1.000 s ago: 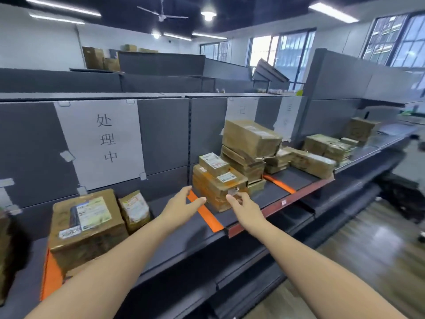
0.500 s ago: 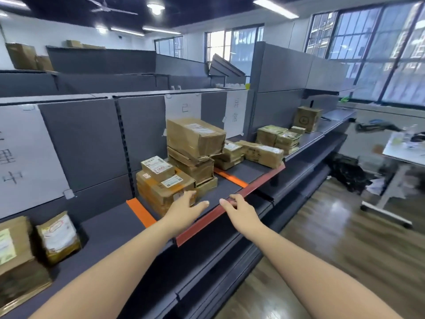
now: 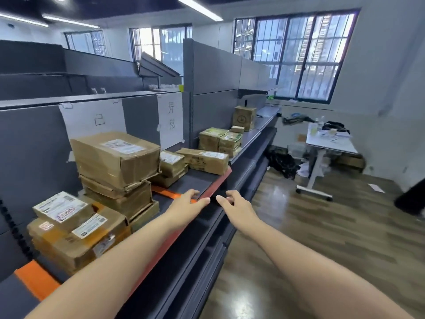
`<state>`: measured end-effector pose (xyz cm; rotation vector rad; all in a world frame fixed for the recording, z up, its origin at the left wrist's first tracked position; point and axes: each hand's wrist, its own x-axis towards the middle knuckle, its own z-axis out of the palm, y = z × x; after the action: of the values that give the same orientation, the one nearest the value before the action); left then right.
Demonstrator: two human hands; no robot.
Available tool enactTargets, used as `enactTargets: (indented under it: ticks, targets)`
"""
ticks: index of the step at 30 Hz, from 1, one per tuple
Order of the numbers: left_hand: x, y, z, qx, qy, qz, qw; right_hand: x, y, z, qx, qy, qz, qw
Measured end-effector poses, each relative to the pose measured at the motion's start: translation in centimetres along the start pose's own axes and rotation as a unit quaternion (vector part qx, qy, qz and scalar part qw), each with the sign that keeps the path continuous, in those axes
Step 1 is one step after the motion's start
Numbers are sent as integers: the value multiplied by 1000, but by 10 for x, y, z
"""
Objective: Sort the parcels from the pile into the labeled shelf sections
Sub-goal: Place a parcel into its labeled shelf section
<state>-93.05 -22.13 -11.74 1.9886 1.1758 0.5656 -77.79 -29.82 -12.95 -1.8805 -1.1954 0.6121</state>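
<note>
Shelf (image 3: 193,180): a long dark grey metal shelf runs from lower left toward the windows, with a red strip (image 3: 216,184) along its front edge and orange dividers (image 3: 36,278) across the deck.
Table (image 3: 331,143): a white table on a wheeled base stands on the wooden floor well apart from the shelf, cluttered on top.
Section labels: a white sheet (image 3: 92,118) with one handwritten character hangs on the back panel behind the tall stack; a second sheet (image 3: 170,122) with two characters hangs further right.
Tall stack (image 3: 117,162): brown cardboard parcels piled on each other, the large top box carrying a white shipping label.
Near parcels (image 3: 76,233): taped brown boxes with white labels sit at lower left between two orange dividers.
Middle parcels (image 3: 202,160): a long flat box and smaller ones lie past the second divider, under the two-character sheet.
Far parcels (image 3: 219,140): green-topped boxes and an upright carton stand further along the shelf.
Left hand (image 3: 187,204): stretched over the shelf's front edge, fingers straight and loose, holding nothing.
Right hand (image 3: 235,204): just beside the left, off the shelf edge, fingers slightly bent, gripping nothing.
</note>
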Motion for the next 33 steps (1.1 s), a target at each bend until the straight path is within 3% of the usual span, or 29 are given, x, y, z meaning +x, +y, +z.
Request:
enactTargets:
  ticks: [14, 33]
  targets:
    - [145, 26, 60, -13, -77, 31, 996, 110, 55, -59, -20, 52, 72, 996]
    - [331, 118, 154, -10, -1, -26, 1000, 322, 143, -183, -16, -25, 19, 999]
